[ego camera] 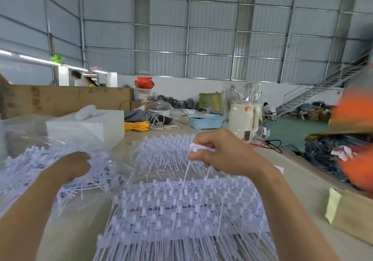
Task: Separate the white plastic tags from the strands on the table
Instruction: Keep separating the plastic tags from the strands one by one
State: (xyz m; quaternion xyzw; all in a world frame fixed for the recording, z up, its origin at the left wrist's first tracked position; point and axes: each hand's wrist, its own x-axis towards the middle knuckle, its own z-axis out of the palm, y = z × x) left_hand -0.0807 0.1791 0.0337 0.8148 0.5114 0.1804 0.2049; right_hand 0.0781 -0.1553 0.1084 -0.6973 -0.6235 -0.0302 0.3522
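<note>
Rows of joined white plastic tags (181, 206) are left; loose white tags are piled (40, 167) under the fisted left hand (74, 164); one small white tag (198, 147) is pinched by the right hand (220, 151).

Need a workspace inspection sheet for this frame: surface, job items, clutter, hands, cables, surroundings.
Surface: pale table, mostly covered.
Job items: tag sheets stacked in front; loose pile at left on clear plastic.
Clutter: white box, blue basket, kettle, cardboard box.
Hands: right hand raised, grip pinching a few tags with strands hanging; left hand closed on the pile.
Cables: yellow coil, white cord, black cable.
Surroundings: warehouse, metal stairs, people far left, orange blur at right.
</note>
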